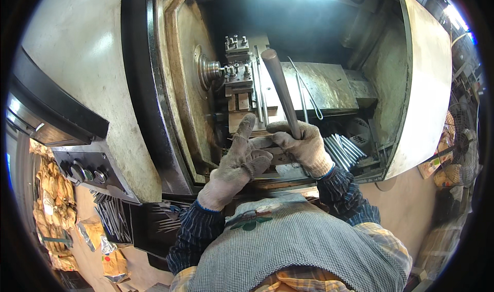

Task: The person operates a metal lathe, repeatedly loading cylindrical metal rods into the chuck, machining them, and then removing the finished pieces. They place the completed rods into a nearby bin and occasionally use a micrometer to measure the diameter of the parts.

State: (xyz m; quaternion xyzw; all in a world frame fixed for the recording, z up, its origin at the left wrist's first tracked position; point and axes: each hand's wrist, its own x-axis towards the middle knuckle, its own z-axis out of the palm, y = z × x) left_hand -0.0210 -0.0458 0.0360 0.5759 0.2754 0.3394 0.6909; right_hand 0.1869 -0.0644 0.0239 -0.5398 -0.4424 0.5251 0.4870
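Note:
My right hand (306, 144), in a grey-white work glove, is closed round the lower end of a dark, thick round bar (280, 81). The bar leans up and away over the lathe bed, its blunt far end to the left. Close by on the left, my gloved left hand (234, 163) is held up with its fingers apart, and I see nothing in it. Beyond both hands is the lathe's tool post (239, 75), with bolts standing out of its top. It sits beside the round metal spindle nose (210, 71).
Metal rods (343, 150) lie in a pile right of my right hand. A bent wire hook (312, 99) rests on the bed. The door edge (141, 86) rises at left, above a control panel (91, 172). Bins of rods (112, 215) stand lower left.

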